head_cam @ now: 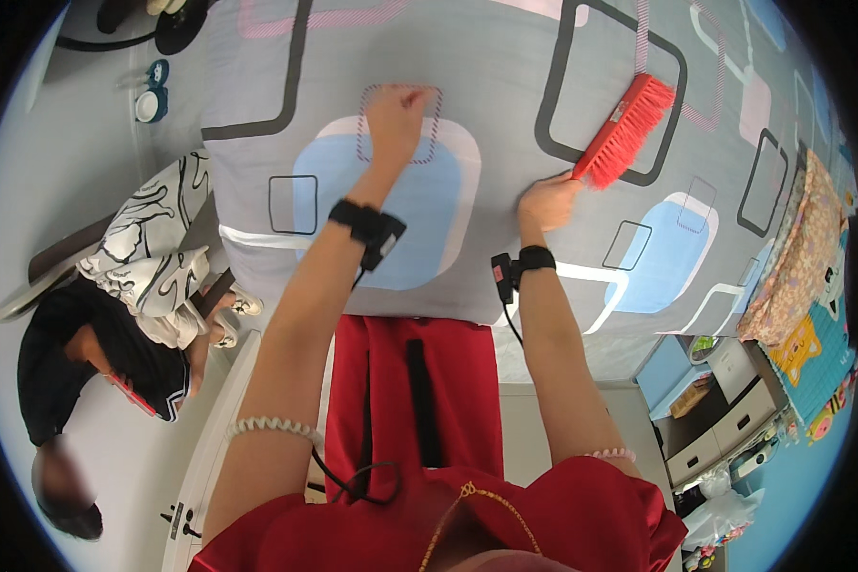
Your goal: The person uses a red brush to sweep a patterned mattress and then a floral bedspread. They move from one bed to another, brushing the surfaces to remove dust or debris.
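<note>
My right hand [549, 203] grips the short handle of a red bed brush [623, 133]. The brush lies slanted away to the upper right, its red bristles turned to the right against the patterned sheet. To the left, my left hand [399, 123] is over a pale blue printed patch, blurred, with its fingers curled in. Nothing shows in that hand. Beneath both hands spreads a grey bed sheet [508, 136] printed with blue patches and dark rounded squares. Each wrist wears a black strap with a small cabled device.
A floral pillow [794, 257] lies at the bed's right end. At left, a seated person [64, 365] holds a red phone near a chair draped with white patterned cloth [150, 243]. A white door [207, 457] stands lower left. Drawers [743, 422] and plastic bags [722, 515] are lower right.
</note>
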A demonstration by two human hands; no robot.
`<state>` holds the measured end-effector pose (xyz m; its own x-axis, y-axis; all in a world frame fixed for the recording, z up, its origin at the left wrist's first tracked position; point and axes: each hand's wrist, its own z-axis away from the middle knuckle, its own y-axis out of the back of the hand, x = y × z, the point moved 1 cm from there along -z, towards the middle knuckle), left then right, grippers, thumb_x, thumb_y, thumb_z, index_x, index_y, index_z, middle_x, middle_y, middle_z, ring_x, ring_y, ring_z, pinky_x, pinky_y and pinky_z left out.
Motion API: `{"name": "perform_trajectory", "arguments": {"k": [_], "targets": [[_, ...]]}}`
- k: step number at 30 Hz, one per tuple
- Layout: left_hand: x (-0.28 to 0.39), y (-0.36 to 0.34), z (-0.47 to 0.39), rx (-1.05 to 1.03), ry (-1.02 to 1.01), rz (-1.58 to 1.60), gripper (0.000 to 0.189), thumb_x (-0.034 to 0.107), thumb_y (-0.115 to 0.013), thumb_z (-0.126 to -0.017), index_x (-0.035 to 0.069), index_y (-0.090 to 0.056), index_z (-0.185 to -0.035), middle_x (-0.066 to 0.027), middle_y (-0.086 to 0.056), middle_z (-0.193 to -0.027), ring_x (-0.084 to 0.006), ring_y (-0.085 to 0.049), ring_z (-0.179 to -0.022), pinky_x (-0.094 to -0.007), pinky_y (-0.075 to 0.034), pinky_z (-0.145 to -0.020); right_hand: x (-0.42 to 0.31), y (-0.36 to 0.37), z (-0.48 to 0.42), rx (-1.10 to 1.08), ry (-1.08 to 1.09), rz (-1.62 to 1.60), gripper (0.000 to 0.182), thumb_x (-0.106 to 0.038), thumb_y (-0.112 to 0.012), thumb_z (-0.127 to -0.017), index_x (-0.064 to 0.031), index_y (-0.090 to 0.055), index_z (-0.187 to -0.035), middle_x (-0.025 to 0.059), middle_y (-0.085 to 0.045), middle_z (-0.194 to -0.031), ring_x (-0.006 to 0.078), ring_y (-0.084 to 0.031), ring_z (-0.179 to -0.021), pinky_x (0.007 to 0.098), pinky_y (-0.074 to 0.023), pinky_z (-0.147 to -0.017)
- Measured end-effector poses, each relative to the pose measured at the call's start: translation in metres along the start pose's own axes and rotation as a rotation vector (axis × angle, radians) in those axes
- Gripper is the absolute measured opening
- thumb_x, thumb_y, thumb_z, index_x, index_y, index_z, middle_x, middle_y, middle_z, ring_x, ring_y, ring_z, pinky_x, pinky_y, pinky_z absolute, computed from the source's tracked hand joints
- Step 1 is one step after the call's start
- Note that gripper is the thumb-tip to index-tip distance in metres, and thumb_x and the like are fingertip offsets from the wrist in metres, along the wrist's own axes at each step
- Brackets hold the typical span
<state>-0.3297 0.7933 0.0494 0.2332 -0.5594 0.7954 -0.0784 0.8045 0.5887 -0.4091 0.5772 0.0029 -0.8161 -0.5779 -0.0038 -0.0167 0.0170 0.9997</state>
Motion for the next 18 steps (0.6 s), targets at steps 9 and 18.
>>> {"name": "perform_trajectory", "arguments": {"k": [9,18], "targets": [[-0.002,-0.071,-0.072,0.263,-0.023,-0.109,0.027,0.026,-0.067,-0.062,0.005,-0.062,-0.078,-0.0092,-0.057,-0.076,-0.0211,-0.053,-0.071,-0.0316,-0.041,-0.064,-0.005,-0.001,-0.003,-0.063,-0.039,0.020,0.023,-0.027,-0.036,-0.085,-0.0057,-0.036,-0.075,0.0095,-0.052,-0.059,0.0296,-0.053,-0.051,0.0400,-0.0413,-0.042],[-0.010,-0.059,-0.074,0.086,-0.007,-0.311,0.021,0.025,-0.063,-0.064,0.005,-0.061,-0.067,-0.0102,-0.057,-0.068,-0.0254,-0.053,-0.065,-0.0317,-0.040,-0.060,-0.010,0.005,0.004,-0.084,-0.065,0.062,0.022,-0.026,-0.036,-0.085,-0.0063,-0.036,-0.076,0.0098,-0.052,-0.055,0.0295,-0.054,-0.050,0.0381,-0.0432,-0.041]]}}
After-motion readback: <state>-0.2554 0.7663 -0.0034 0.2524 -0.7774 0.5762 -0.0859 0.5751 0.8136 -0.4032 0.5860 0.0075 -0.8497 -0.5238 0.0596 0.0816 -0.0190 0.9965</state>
